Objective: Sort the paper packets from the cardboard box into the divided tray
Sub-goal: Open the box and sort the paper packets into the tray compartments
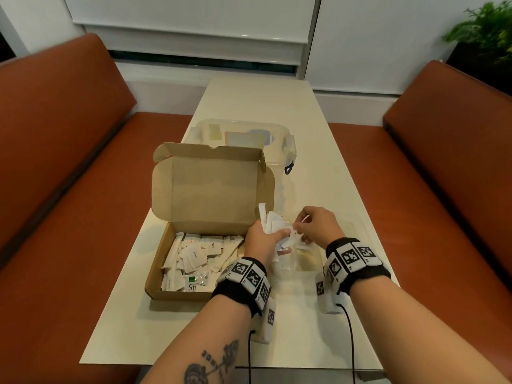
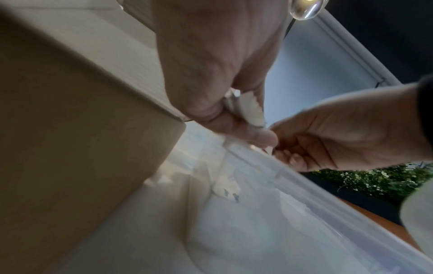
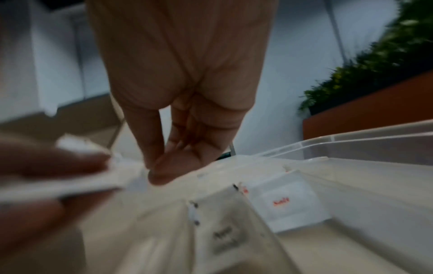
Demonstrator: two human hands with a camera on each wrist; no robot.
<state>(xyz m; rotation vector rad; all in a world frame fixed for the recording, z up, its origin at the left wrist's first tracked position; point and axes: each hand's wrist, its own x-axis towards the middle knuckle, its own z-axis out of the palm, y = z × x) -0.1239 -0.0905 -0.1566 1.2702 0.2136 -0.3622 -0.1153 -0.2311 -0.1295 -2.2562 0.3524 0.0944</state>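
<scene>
The open cardboard box [image 1: 159, 273] sits on the table's left side, with several white paper packets [image 1: 194, 256] loose inside. My left hand [image 1: 277, 231] grips a bunch of white packets [image 1: 267, 220] just right of the box, above the clear divided tray [image 1: 357, 231]. My right hand [image 1: 297, 227] meets it and pinches the edge of one packet in the bunch [image 3: 93, 178] between thumb and forefinger [image 3: 161, 172]. In the right wrist view the tray [image 3: 351, 146] holds a red-printed packet [image 3: 288, 202] in one compartment and a black-printed packet [image 3: 225, 237] in the neighbouring one.
A clear lidded plastic container [image 1: 241, 134] stands behind the cardboard box. The box's raised lid [image 1: 213, 189] rises just left of my hands. Orange bench seats [image 1: 69, 162] flank the narrow white table [image 1: 318, 134]. A green plant [image 1: 484, 29] stands far right.
</scene>
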